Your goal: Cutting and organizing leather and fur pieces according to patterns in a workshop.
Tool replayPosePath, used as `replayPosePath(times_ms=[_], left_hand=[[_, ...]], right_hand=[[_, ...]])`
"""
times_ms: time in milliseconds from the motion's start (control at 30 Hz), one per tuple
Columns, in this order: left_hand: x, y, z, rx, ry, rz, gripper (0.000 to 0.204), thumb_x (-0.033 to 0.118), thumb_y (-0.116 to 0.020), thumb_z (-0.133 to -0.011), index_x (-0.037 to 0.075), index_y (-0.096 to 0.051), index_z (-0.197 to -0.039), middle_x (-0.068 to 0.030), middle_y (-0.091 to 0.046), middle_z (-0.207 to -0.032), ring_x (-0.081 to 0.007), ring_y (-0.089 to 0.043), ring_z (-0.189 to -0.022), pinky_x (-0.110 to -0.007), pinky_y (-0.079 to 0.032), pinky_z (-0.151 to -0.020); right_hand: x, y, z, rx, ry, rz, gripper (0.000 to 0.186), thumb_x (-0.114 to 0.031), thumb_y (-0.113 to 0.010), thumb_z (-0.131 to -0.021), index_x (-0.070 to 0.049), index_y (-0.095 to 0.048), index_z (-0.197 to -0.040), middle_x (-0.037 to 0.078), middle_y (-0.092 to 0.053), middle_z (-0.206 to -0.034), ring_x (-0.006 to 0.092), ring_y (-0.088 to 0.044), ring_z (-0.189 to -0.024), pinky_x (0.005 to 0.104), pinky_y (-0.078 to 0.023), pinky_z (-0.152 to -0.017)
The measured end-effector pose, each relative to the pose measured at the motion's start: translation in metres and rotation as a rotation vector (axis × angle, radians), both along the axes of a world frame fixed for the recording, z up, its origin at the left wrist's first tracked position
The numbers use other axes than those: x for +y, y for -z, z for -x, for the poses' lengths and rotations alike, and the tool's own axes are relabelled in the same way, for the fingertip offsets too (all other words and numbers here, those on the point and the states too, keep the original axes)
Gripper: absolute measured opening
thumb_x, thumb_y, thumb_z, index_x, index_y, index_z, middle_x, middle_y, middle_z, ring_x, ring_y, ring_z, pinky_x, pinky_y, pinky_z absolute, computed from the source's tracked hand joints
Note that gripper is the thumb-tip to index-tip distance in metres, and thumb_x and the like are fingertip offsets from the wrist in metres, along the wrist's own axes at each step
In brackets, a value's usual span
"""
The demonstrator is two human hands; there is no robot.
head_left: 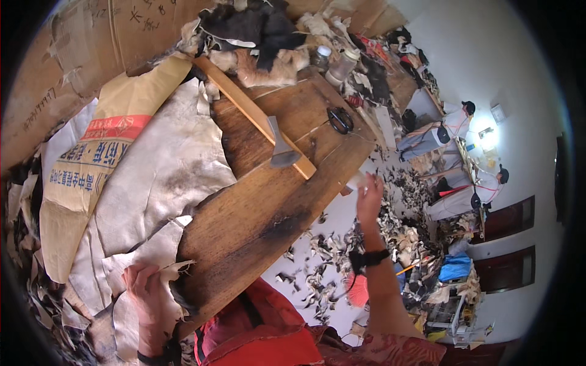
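My left hand (144, 291) is on a small pale piece of hide (137, 259) at the table's near left corner, its fingers bent and closed on it. A larger pale hide (177, 152) lies flat beyond that piece. My right hand (369, 198) is held out past the table's right edge, its fingers somewhat apart. A blurred whitish shape (354, 181) shows beside its fingers; I cannot tell whether they touch. On the wooden table (262, 213) lies a wooden bar (238, 99), with a fan-bladed metal knife (282, 146) across it. Black-handled scissors (340, 121) lie farther right.
A printed brown paper sack (116, 134) covers the table's left side beside a cardboard wall (79, 49). Dark furs (250, 27) and jars (343, 66) stand at the far end. Scraps (329, 250) litter the floor. Two people (452, 125) work at the right.
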State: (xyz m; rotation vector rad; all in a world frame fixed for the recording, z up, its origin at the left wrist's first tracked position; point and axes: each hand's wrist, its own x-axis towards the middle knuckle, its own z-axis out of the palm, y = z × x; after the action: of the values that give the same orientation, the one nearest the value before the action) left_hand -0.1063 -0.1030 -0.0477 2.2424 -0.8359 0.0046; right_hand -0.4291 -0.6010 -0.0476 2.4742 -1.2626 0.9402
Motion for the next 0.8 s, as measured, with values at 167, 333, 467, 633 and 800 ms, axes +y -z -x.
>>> replayPosePath(times_ms=[167,333,467,633,800], left_hand=[[0.008,0.007,-0.002,-0.094,0.035,0.08,0.021,0.001,-0.077,-0.069,0.008,-0.071,-0.088,-0.0078,-0.065,-0.092,-0.0293,-0.06,-0.091,-0.041,-0.044,-0.084],[0.006,0.017,-0.003,-0.088,0.057,0.115,0.017,0.001,-0.079,-0.07,0.009,-0.073,-0.083,-0.005,-0.068,-0.093,-0.0257,-0.062,-0.09,-0.04,-0.044,-0.083],[-0.008,0.004,0.001,-0.013,0.022,0.146,0.015,0.005,-0.078,-0.074,0.01,-0.075,-0.088,-0.003,-0.068,-0.093,-0.0229,-0.062,-0.09,-0.037,-0.043,-0.084],[-0.003,0.001,0.002,0.014,-0.016,0.136,0.013,0.01,-0.077,-0.077,0.011,-0.076,-0.09,-0.0025,-0.067,-0.093,-0.0226,-0.061,-0.091,-0.036,-0.042,-0.084],[0.001,0.001,0.001,0.017,-0.009,0.147,0.014,0.011,-0.077,-0.076,0.011,-0.076,-0.09,-0.0019,-0.066,-0.092,-0.0224,-0.06,-0.09,-0.036,-0.041,-0.084]], right_hand=[[-0.083,0.004,0.018,0.507,0.143,-0.134,0.016,-0.013,-0.058,-0.088,-0.004,-0.069,-0.082,0.02,-0.067,-0.084,0.0361,-0.067,-0.08,0.0492,-0.052,-0.073],[-0.092,-0.023,0.018,0.555,0.266,-0.145,0.022,-0.015,-0.055,-0.091,-0.004,-0.069,-0.079,0.021,-0.07,-0.081,0.0404,-0.069,-0.077,0.0516,-0.052,-0.065],[0.022,-0.061,-0.11,-0.185,-0.417,-0.422,0.017,-0.012,-0.057,-0.096,-0.005,-0.071,-0.101,0.015,-0.07,-0.09,0.0295,-0.069,-0.089,0.0412,-0.053,-0.081],[0.248,-0.04,-0.265,0.133,-1.449,-0.916,0.018,0.0,-0.071,-0.085,-0.007,-0.073,-0.102,0.009,-0.066,-0.089,0.0239,-0.065,-0.082,0.036,-0.053,-0.07],[0.283,-0.017,-0.289,0.305,-1.482,-0.746,0.018,-0.006,-0.067,-0.087,-0.007,-0.071,-0.104,0.011,-0.066,-0.091,0.0277,-0.065,-0.087,0.0385,-0.055,-0.074]])
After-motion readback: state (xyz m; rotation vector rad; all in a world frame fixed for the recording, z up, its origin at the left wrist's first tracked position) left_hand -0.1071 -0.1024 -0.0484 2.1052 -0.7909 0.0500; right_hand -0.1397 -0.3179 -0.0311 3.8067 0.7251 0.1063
